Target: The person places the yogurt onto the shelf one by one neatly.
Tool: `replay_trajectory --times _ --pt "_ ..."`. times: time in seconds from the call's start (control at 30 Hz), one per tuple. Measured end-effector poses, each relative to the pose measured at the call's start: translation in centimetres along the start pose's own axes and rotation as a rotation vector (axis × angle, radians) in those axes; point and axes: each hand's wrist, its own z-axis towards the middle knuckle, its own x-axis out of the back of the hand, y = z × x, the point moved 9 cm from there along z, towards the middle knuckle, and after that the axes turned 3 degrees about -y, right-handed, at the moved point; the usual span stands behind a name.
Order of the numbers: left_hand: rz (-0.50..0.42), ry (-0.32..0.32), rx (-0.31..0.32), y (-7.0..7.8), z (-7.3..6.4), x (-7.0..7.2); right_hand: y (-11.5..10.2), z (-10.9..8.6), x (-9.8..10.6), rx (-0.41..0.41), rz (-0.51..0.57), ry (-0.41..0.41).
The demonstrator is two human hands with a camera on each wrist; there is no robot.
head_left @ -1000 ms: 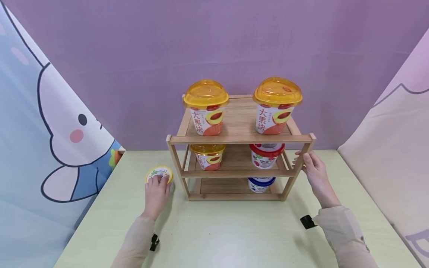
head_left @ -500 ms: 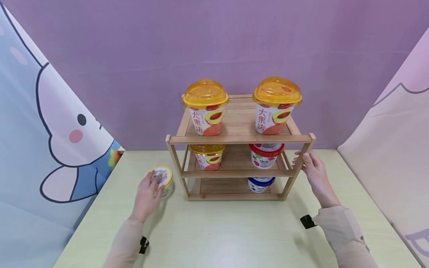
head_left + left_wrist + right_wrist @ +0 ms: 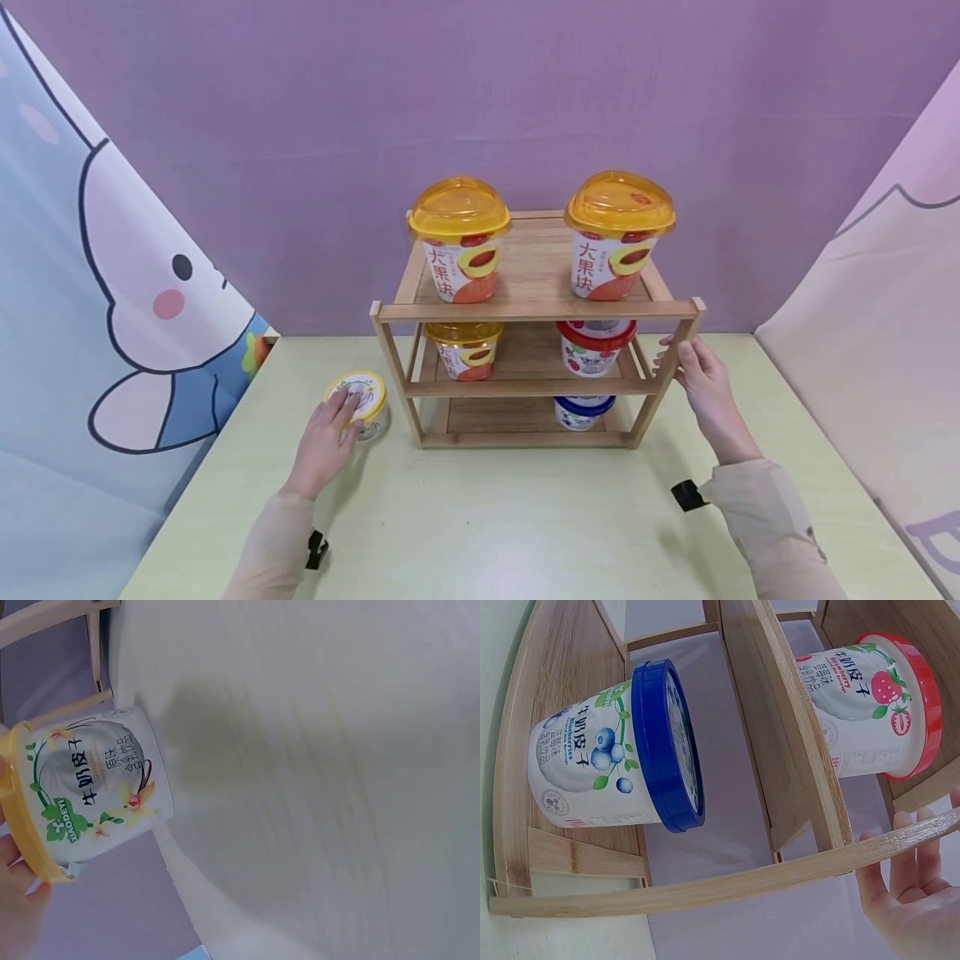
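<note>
A white cup of milk drink with a yellow lid (image 3: 371, 397) stands on the table left of the wooden shelf rack (image 3: 536, 312). My left hand (image 3: 318, 450) touches its lid from the near left with extended, relaxed fingers. In the left wrist view that cup (image 3: 97, 780) shows a vanilla-flower label, and fingertips lie at the lid's rim. My right hand (image 3: 708, 396) holds the rack's right front post, thumb in front and fingers behind. In the right wrist view a blueberry cup with a blue lid (image 3: 592, 757) sits on the bottom tier, and a strawberry cup with a red lid (image 3: 862, 712) on the middle tier.
Two tall cups with orange domed lids, one left (image 3: 463, 250) and one right (image 3: 617, 246), stand on the top tier. A similar cup (image 3: 467, 358) is on the middle tier's left. A purple cloth (image 3: 300, 167) hangs behind the table (image 3: 480, 517).
My left hand has drawn back to the lower left from over the yellow lid, then edged slightly further left. The cup stays in place. My right hand and the rack have not moved.
</note>
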Motion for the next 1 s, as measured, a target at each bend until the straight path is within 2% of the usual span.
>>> replay_trajectory --times 0.03,0.17,0.23,0.27,0.43,0.67,0.7,0.9,0.93,1.0 --pt "0.006 0.012 -0.002 0.1 0.0 0.1 0.9 0.3 0.5 0.029 0.053 -0.026" --pt "0.037 0.042 0.003 0.5 0.1 0.1 1.2 0.3 0.6 0.023 0.043 -0.032" --pt "0.062 0.060 0.007 0.8 0.1 0.2 0.8 0.3 0.5 0.017 0.052 -0.022" --pt "0.076 0.073 0.006 0.9 0.1 0.2 -0.1 0.0 0.0 -0.010 0.005 0.004" --pt "0.133 0.141 0.002 1.4 0.2 0.5 -1.0 -0.3 -0.6 -0.040 0.018 0.024" --pt "0.169 0.152 0.061 1.6 0.4 0.3 -0.1 0.0 -0.1 -0.019 -0.018 0.004" --pt "0.171 0.151 0.069 1.6 0.4 0.3 0.6 0.2 0.3 0.007 0.019 -0.013" --pt "0.184 0.179 0.090 2.2 0.6 0.6 0.3 0.2 0.2 0.015 0.028 -0.004" --pt "0.186 0.189 0.090 2.3 0.7 0.6 -0.3 0.0 -0.2 -0.008 -0.010 0.015" --pt "0.192 0.209 0.091 2.4 0.7 0.7 -0.5 -0.1 -0.3 -0.012 0.001 0.023"
